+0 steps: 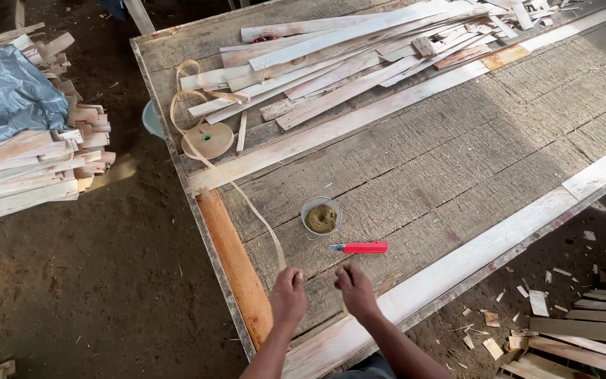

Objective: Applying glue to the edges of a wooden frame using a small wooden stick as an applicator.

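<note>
Hands: left hand [288, 295] and right hand [356, 291] lie side by side at the near edge; both arms reach up from the bottom of the view.
Desk: broad rough wooden desk [457, 161] of weathered boards, running away from both hands, with pale planks along its edges.
Offcut heap: pile of thin pale wooden strips [359, 63] at the far end, well beyond the hands.
Side stack: stacked short wooden slats [36, 161] under a grey plastic sheet [8, 98], on the dirt floor far to the left of the left hand.
Tape: flat tan roll of paper tape [207, 140], up and left of the left hand; its loose strip [254, 214] trails down to that hand.
Left grip: fingers closed, pinching the tape strip's end.
Right grip: fingers curled down, nearly closed; whether it has hold of anything cannot be told.
Cup: small clear round cup of brownish paste [321, 216], just beyond both hands.
Knife: red utility knife [360, 247], just above the right hand, not touched.
</note>
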